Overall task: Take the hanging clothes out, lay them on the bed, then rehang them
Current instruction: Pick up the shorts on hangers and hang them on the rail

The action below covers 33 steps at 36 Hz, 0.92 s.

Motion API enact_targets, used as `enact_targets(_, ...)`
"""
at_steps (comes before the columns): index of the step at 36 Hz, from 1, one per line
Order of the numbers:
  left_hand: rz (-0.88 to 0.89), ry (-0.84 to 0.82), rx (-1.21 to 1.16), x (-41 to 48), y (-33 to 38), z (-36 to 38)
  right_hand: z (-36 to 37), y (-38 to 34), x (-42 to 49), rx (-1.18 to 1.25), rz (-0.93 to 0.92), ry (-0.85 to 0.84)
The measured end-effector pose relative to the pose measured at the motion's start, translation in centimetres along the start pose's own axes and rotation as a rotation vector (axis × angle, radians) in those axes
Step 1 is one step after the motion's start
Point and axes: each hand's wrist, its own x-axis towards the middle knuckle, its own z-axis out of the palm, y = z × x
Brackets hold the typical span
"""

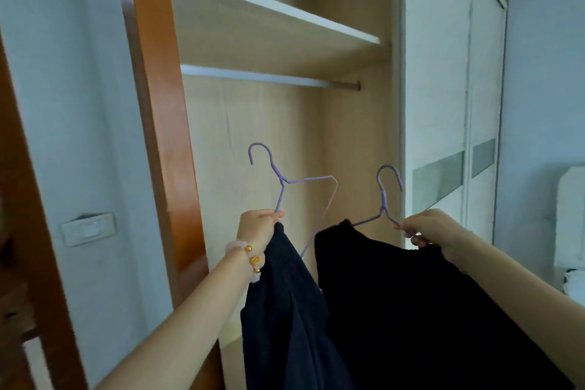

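My left hand grips a purple wire hanger with a dark navy garment hanging from it. My right hand pinches a second purple hanger that carries a black garment. Both hangers are held up in front of the open wardrobe, well below the bare clothes rail. Their hooks point upward and touch nothing. A beaded bracelet sits on my left wrist.
A wooden shelf runs above the rail. An orange-brown wardrobe frame stands to the left, with a wall switch beyond it. White sliding doors close off the right side. White bedding shows at the far right.
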Motion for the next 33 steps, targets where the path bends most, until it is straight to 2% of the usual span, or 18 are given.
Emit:
enact_targets(5,-0.003,0.093,-0.106,5.1,0.3,2.2,1.2,-0.2,3.9,0.030,-0.018,0.042)
enact_targets(10,0.027,0.118,-0.124,8.3,0.0,3.6,2.3,-1.1,8.2,0.058,0.006,0.041)
enact_targets(14,0.100,0.170,-0.095,10.6,-0.6,3.9,3.1,-2.7,11.4,0.173,0.055,-0.039)
enact_targets(22,0.192,0.276,-0.106,14.4,-1.2,3.8,6.5,-7.1,16.8,0.271,-0.086,-0.193)
enact_targets(28,0.212,0.414,-0.109,17.8,0.0,2.7,8.6,-9.9,22.2,0.251,-0.090,-0.372)
enact_targets(33,0.238,0.498,-0.009,21.1,0.3,2.6,9.9,-12.1,27.4,0.203,-0.117,-0.556)
